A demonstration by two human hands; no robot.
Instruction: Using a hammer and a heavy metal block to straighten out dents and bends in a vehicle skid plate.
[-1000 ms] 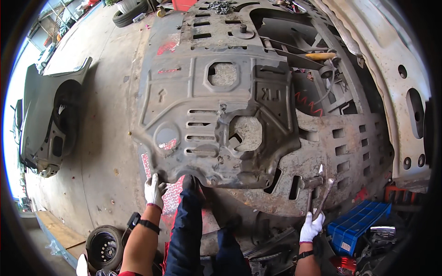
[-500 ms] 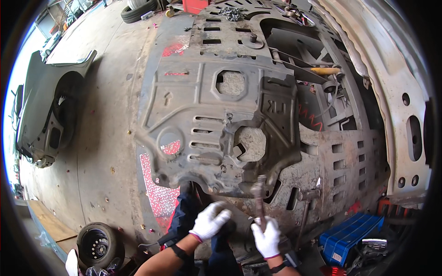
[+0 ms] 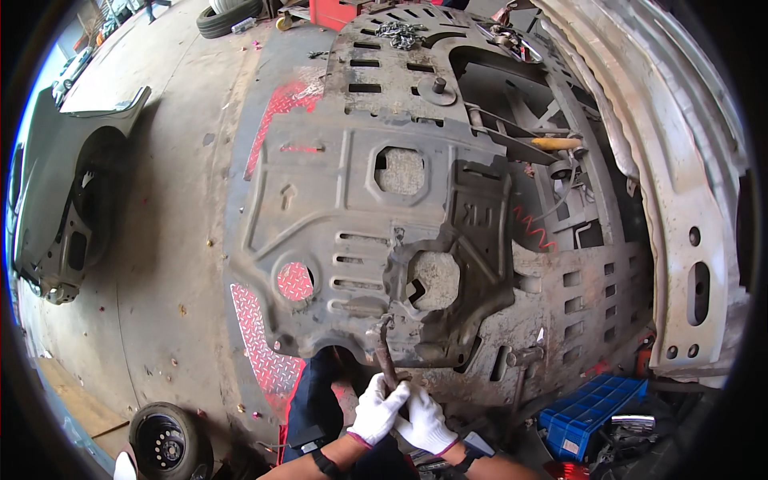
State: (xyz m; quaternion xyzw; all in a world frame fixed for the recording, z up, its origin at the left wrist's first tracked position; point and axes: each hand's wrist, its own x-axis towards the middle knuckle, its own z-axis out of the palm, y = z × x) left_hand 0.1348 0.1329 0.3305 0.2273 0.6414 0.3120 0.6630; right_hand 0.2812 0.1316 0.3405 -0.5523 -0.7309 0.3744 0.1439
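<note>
In front of me lies a large dark metal undertray panel (image 3: 316,188), dirty, with ribs, slots and cut-out holes. My left hand (image 3: 378,412), in a white glove, is closed round the handle of a rusty hammer (image 3: 384,352). Close against it, my right hand (image 3: 426,422), gloved too, is closed at the lower end of the same handle, partly hiding it. The hammer's head is over the panel's near edge; whether it touches is unclear. To the right, a second hammer (image 3: 524,357) rests on the slotted steel platform (image 3: 552,272).
Red tread plate (image 3: 260,344) shows beside the panel. A chain (image 3: 400,34) lies at the platform's far end. A car fender (image 3: 68,168) and a wheel (image 3: 170,440) stand on the left floor. At right are a blue crate (image 3: 592,412) and a pale car-body sill (image 3: 676,208).
My hands have come together on the hammer, which moved left from my right side. The panel has shifted slightly, baring more red tread plate at its left and through its round hole.
</note>
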